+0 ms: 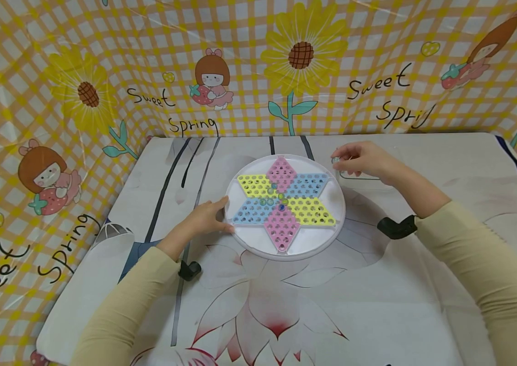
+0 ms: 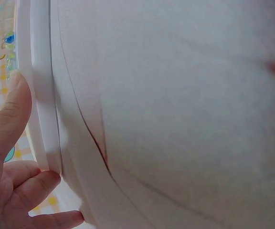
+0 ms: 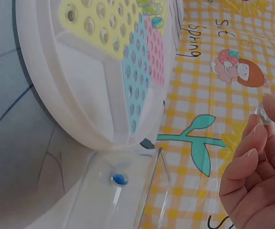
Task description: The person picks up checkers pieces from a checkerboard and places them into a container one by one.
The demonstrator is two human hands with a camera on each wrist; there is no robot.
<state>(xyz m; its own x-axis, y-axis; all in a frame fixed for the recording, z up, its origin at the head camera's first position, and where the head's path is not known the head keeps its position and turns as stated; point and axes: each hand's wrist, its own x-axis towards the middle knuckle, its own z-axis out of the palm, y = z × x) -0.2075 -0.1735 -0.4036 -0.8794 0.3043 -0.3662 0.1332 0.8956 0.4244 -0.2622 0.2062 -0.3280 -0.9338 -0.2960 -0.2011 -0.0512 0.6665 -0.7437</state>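
A round white Chinese checkers board [image 1: 248, 239] lies on the table, its star of pink, yellow and blue fields full of holes. Several glass marbles [image 1: 270, 202] sit around the star's centre. At the board's left rim, my left hand [image 1: 205, 217] holds the edge; in the left wrist view the thumb [image 2: 14, 107] lies over the rim and the other fingers are at its outer side. My right hand [image 1: 363, 161] pinches a clear marble [image 3: 263, 114] between thumb and fingertips, raised beyond the board's far right side. Below it stands a clear plastic box [image 3: 92, 200] holding a blue-swirled marble [image 3: 120, 179].
A cloth [image 1: 240, 30] with yellow checks and sunflowers hangs behind and to the left of the table. The white table cover [image 1: 377, 305] has a printed lotus flower and dark lines. Black straps [image 1: 397, 227] show at both wrists.
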